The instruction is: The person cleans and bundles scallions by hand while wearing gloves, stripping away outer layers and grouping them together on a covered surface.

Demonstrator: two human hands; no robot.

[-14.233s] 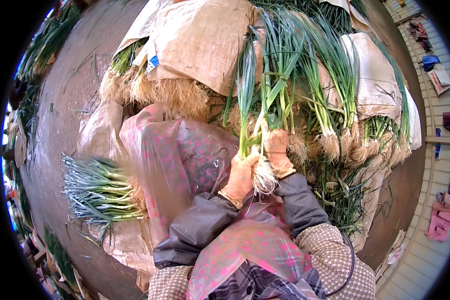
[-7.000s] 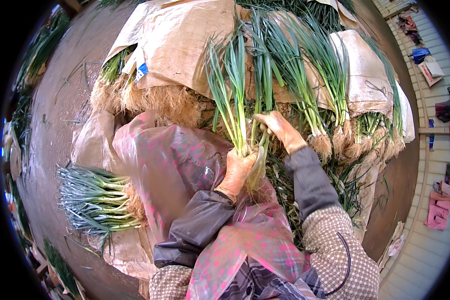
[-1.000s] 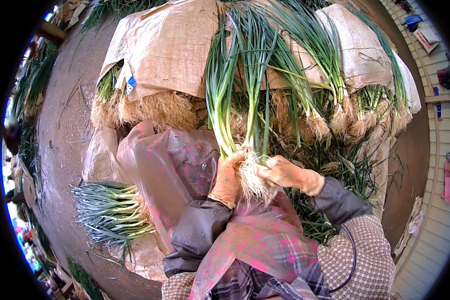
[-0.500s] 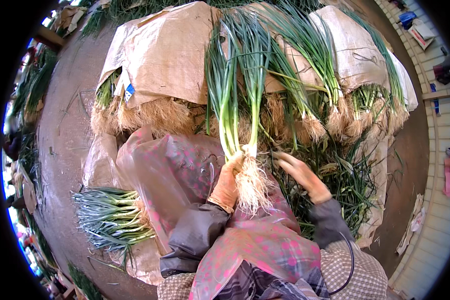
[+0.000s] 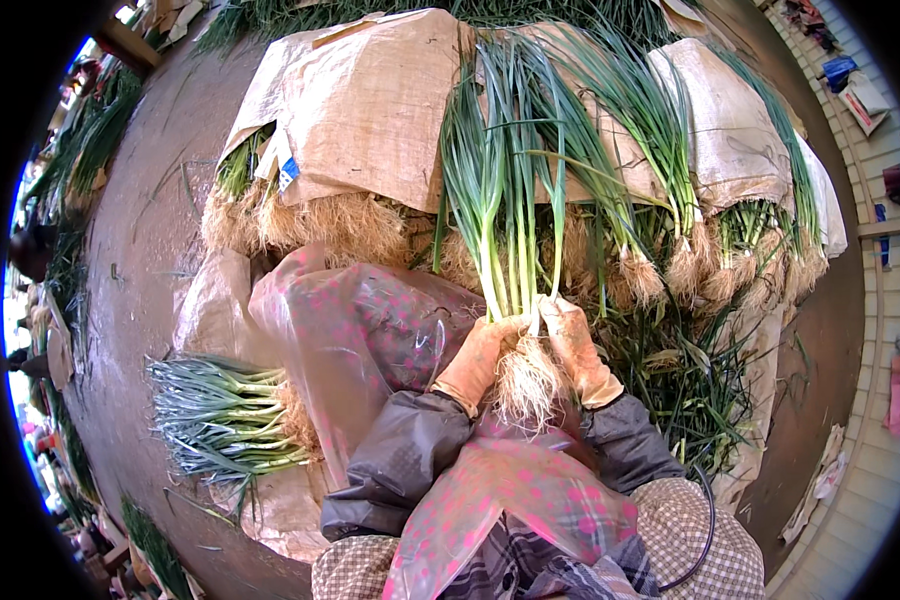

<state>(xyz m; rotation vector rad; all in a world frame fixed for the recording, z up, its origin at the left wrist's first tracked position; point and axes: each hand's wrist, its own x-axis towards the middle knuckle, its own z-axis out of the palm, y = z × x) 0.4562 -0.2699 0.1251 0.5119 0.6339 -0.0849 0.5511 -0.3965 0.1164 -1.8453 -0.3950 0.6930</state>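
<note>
Upright in front of me is a small bunch of green onions (image 5: pixel 508 255), leaves pointing away and pale roots hanging toward my lap. My left hand (image 5: pixel 477 362), in an orange glove, is wrapped round the white stem bases from the left. From the right, my gloved right hand (image 5: pixel 576 352) is closed at the same stems, its fingertips pinching a slim stalk at the bunch's edge. Some of its fingers are hidden. A pink-dotted plastic sheet (image 5: pixel 370 320) covers my lap beneath the bunch.
A neat pile of green onions (image 5: pixel 225 415) lies at left. Across the far side, tan woven sacks (image 5: pixel 370 110) cover more onions with roots toward me. Loose onions (image 5: pixel 642 130) rest over the sacks at right. Leaf scraps (image 5: pixel 680 380) are heaped to my right.
My right hand has come in from the right and closed at the stem bases. The bunch looks fuller, with more stalks gathered in my left hand. The whole view has shifted slightly.
</note>
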